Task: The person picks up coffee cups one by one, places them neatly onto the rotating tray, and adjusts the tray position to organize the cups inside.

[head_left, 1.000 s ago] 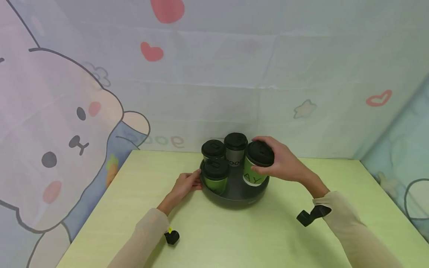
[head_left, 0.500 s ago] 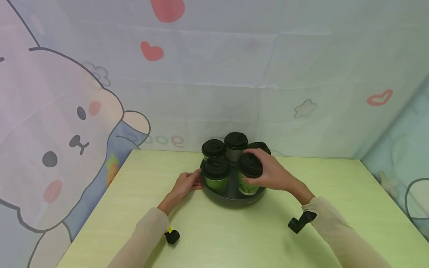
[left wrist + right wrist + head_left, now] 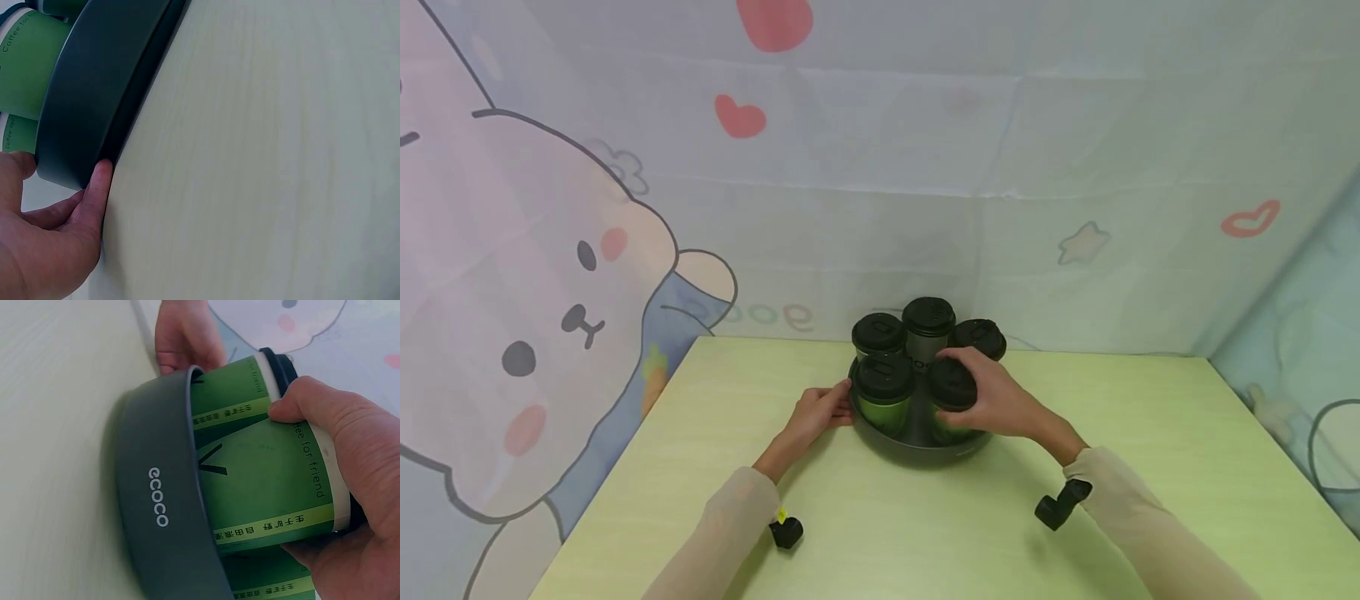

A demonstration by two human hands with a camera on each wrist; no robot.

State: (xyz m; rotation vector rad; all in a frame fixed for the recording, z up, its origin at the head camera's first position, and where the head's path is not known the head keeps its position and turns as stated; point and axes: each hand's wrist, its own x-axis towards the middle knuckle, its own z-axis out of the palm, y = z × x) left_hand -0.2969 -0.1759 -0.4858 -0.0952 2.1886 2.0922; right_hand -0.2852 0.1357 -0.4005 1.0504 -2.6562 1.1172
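Note:
A round dark grey tray (image 3: 917, 450) with a raised wall, marked "ecoco" in the right wrist view, stands on the table and bears several lidded paper coffee cups. My right hand (image 3: 1000, 398) grips a green coffee cup (image 3: 269, 481) around its upper part, thumb on the near side. That cup is upright inside the tray's front right, its base hidden behind the wall. My left hand (image 3: 812, 414) holds the tray's left side, thumb at the rim and fingers (image 3: 97, 194) at the lower edge. Just inside there stands another green cup (image 3: 883, 392).
Behind are a left cup (image 3: 878, 333), a middle cup (image 3: 928, 321) and a right cup (image 3: 981, 337), all black-lidded. The pale table (image 3: 880, 533) ends at a printed cloth backdrop (image 3: 880, 208). A small black camera (image 3: 1063, 504) sits on the right wrist.
My right hand has moved left and toward me, lowering its cup into the tray's front right. The back right cup has come into view. My left hand has stayed at the tray.

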